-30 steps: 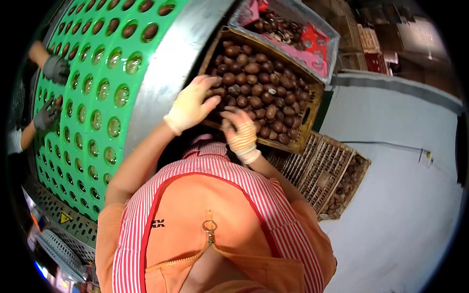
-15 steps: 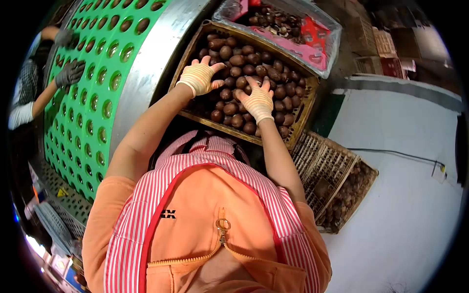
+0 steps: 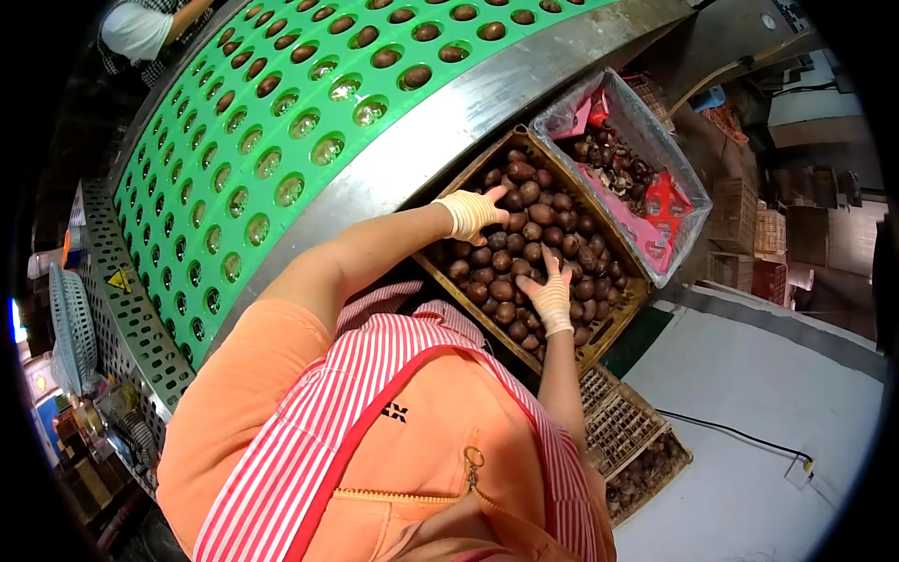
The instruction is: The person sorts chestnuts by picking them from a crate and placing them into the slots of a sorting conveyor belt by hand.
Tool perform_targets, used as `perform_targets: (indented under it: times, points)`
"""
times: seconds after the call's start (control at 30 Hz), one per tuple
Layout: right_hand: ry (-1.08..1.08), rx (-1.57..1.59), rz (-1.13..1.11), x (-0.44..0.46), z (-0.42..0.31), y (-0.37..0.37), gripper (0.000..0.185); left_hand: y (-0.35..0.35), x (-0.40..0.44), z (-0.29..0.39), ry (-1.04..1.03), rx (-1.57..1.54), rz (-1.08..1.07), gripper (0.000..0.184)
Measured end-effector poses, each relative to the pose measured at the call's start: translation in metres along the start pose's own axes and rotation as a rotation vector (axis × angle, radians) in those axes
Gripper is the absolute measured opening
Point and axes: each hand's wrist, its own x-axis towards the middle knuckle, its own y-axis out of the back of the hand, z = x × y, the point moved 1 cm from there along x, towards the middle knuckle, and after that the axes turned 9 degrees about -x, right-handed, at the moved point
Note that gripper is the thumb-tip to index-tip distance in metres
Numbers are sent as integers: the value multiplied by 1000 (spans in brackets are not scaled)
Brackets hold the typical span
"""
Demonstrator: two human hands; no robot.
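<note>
Dark letters [image 3: 394, 412], the last an X, mark the orange shirt [image 3: 412, 445]. The left forearm reaches toward two o'clock, the right toward twelve. Both gloved hands are released, fingers spread over brown balls [image 3: 503, 290] in the crate [image 3: 616, 323] at two o'clock: left hand [image 3: 473, 216] at the crate's ten, right hand [image 3: 551, 298] near its six.

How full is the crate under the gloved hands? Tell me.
Full or nearly so: brown, rounded items heap across the crate, hiding its floor.
</note>
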Motion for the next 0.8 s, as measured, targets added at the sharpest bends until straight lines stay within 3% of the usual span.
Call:
perform_targets:
  times: [0.07,0.13,0.23,0.33,0.47,0.5,0.6,0.8]
  points:
    - [-109,-110,28,-11,-25,2,85,-2,-1,1,27,-7,12,59]
    - [-280,-108,27,-23,-40,1,70,-1,-4,6,82,16,93,51]
    - [-196,-226,171,-21,-40,-17,56,-17,-1,-6,93,41,249,40]
    - [-270,-304,132,-15,-62,-11,56,-16,-12,1,224,-124,178,47]
    - [-393,-358,-70,-18,-58,0,58,-13,-23,-4,75,-287,139,57]
    - [-396,-324,-51,-20,-57,0,60,-7,-28,-2,87,-309,6,64]
    - [-389,-354,-37,-16,-63,0,65,-16,-28,0,-13,-298,-185,67]
    - [-238,-335,51,-14,-37,-17,64,-6,-42,33,239,-17,-301,68]
